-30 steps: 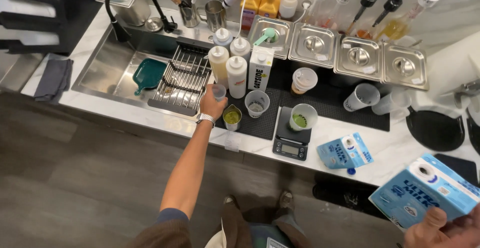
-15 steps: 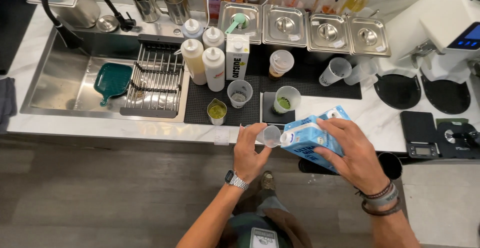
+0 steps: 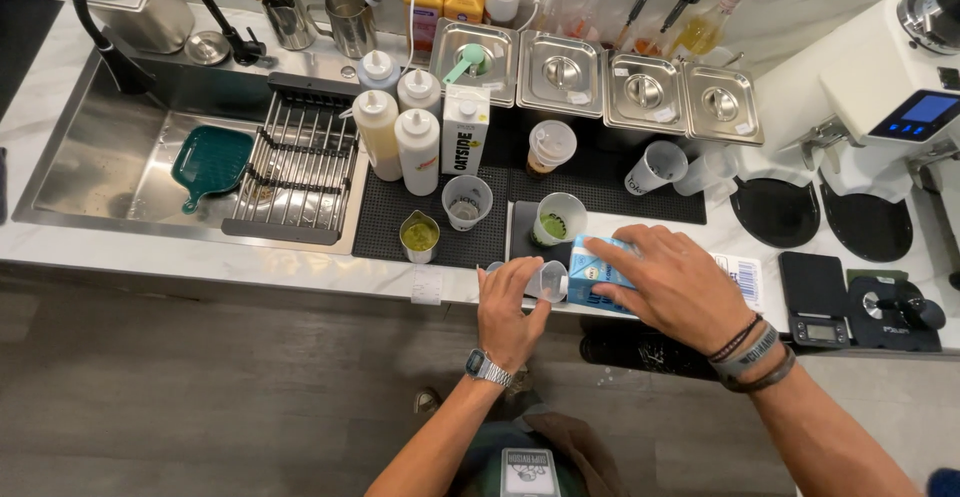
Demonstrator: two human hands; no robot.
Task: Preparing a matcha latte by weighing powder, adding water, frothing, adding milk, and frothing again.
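My left hand (image 3: 508, 307) holds a small clear measuring cup (image 3: 548, 280) at the counter's front edge. My right hand (image 3: 672, 282) grips a blue carton (image 3: 592, 279), tipped with its top against the cup's rim. Just behind them a clear cup with green liquid (image 3: 556, 221) stands on a small black scale (image 3: 522, 240). A small metal pitcher with green liquid (image 3: 419, 236) and an empty clear cup (image 3: 466, 200) stand on the black mat to the left.
A sink (image 3: 105, 167) with a teal board (image 3: 209, 161) and a black drying rack (image 3: 298, 162) lies at left. Squeeze bottles (image 3: 415, 147), a white carton (image 3: 465, 128), lidded steel pans (image 3: 560, 71) and a white machine (image 3: 895, 97) line the back. A second scale (image 3: 816, 300) sits at right.
My view has moved closer. Both hands shifted right and up toward the counter edge with the cup and carton. One second ago my left hand was at the metal pitcher.
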